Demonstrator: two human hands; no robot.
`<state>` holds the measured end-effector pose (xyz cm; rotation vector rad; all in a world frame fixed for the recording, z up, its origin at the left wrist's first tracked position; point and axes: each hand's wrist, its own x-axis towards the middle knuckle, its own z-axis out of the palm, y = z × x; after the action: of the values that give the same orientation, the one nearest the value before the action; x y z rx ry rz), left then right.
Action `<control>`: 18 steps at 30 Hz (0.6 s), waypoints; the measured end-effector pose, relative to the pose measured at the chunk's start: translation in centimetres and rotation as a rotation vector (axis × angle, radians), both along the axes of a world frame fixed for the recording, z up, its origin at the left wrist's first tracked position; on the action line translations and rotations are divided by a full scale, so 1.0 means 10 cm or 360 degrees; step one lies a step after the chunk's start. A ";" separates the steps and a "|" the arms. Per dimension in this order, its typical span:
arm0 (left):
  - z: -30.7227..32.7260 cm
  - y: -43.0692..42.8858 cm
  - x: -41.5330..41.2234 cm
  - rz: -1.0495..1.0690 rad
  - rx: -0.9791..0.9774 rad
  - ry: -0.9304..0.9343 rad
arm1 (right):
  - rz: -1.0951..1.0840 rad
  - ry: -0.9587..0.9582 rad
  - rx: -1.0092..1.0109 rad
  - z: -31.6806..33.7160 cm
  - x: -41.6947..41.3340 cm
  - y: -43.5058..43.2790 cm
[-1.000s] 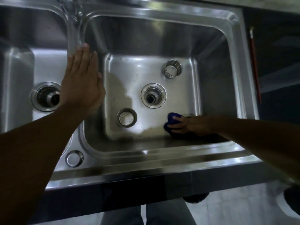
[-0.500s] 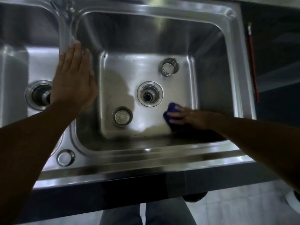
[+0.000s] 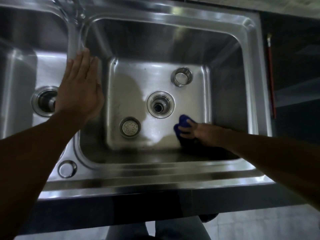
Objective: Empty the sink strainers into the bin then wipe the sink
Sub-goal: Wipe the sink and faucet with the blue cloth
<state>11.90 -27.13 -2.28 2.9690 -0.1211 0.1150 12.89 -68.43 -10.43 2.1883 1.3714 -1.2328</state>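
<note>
A double stainless steel sink [image 3: 173,172] fills the view. In the right basin, my right hand [image 3: 199,131] holds a blue cloth [image 3: 182,125] against the basin floor, just right of and below the open drain [image 3: 160,104]. Two metal strainers stand loose on the basin floor: one [image 3: 181,76] at the back right, one with a perforated bottom [image 3: 129,126] at the front left. My left hand [image 3: 79,90] lies flat, fingers straight, on the divider between the two basins.
The left basin has its own drain [image 3: 44,101], partly hidden by my left hand. The tap [image 3: 72,11] rises at the back of the divider. A round metal cap [image 3: 67,168] sits on the front rim. A red-handled brush [image 3: 271,75] lies right of the sink.
My right hand has slid the blue cloth a little away from the front wall, toward the drain. My left hand stays flat on the divider.
</note>
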 end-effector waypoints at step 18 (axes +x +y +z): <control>-0.49 -0.65 -0.41 -0.0327 0.0200 0.1034 | 0.0005 0.0315 0.0463 -0.03 -0.12 0.40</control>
<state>7.77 -33.63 -7.17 2.9185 -0.3502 -0.8959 11.64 -64.47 -10.74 2.2984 1.7284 -1.3529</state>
